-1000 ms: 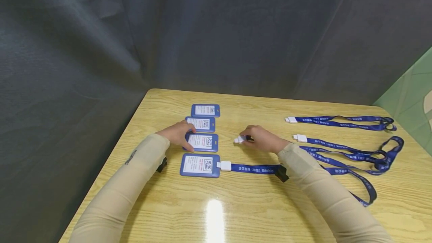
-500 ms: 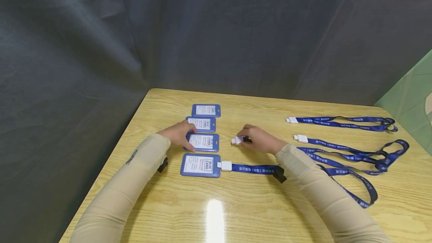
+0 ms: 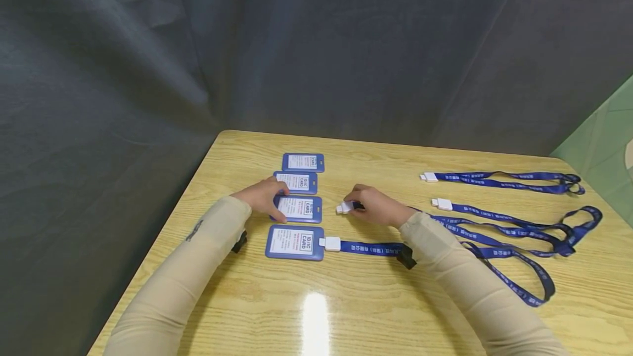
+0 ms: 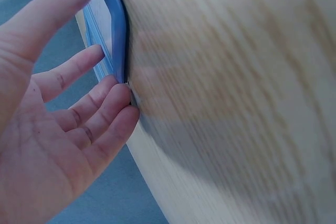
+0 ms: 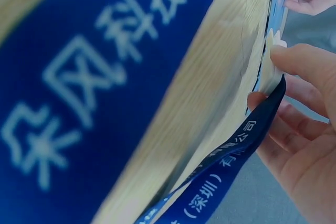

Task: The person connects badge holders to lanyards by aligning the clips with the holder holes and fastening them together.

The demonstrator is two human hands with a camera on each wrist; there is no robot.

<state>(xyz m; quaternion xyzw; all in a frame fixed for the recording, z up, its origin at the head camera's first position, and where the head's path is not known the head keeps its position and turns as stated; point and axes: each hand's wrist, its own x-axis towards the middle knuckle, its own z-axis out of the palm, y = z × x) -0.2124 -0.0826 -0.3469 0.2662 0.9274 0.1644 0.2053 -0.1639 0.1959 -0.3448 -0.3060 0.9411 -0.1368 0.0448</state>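
While the blue card holder [image 3: 299,209] lies, long axis crosswise, on the table [image 3: 237,301] in the head view, the left hand [image 3: 260,196] grips its left end, thumb and forefinger at opposite long edges, and the right hand [image 3: 378,205] pinches a white clip [image 3: 344,208] just right of the slotted end [image 3: 318,209], not touching it. By the left wrist, I see thumb and loosely bent fingers about the holder; by the right wrist, thumb and fingertip squeeze the clip, its lanyard [image 5: 226,156] running off below
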